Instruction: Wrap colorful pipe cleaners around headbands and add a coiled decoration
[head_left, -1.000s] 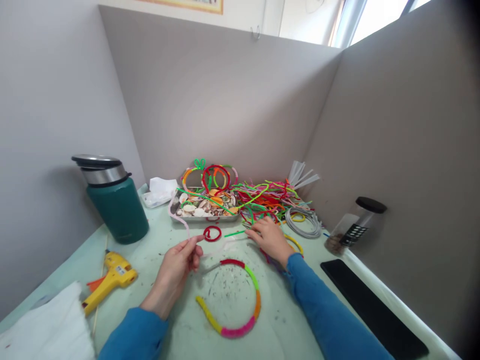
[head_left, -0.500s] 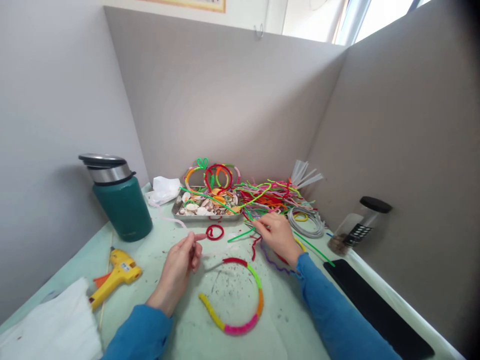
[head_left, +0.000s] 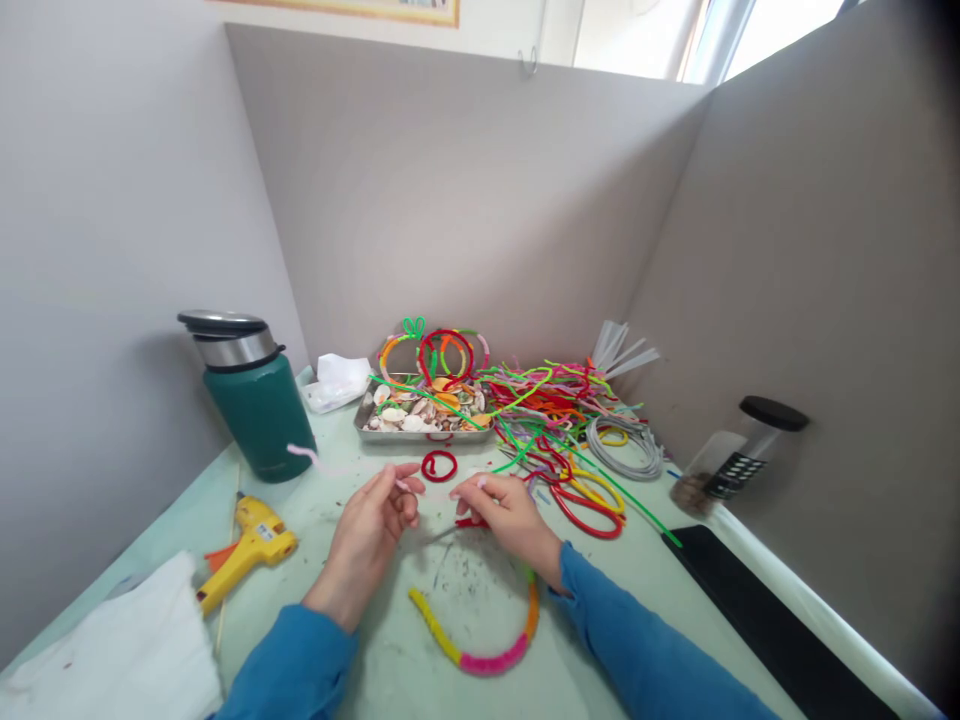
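Observation:
My left hand (head_left: 373,520) is closed around a pale pink pipe cleaner (head_left: 301,452), whose blurred tail sticks out to the left. A short pink end shows at its fingertips. Just across from it, my right hand (head_left: 506,515) has its fingers pinched together; what they hold, if anything, is too small to make out. Beneath the hands lies a curved headband (head_left: 495,662) wrapped in yellow, pink, orange, green and red; my right hand covers part of it. A red pipe cleaner coil (head_left: 439,466) rests just beyond the fingertips.
A metal tray of shells (head_left: 420,437) stands at the back, with wrapped hoops (head_left: 446,358) behind it. Pipe cleaners (head_left: 551,390) are heaped to its right. A green bottle (head_left: 259,415), yellow glue gun (head_left: 259,545) and white cloth (head_left: 120,650) are left; a jar (head_left: 739,460) is right.
My right hand has come back from the pipe cleaners at the right to beside my left hand, over the headband. The pink pipe cleaner's tail has swung left. The view has shifted slightly.

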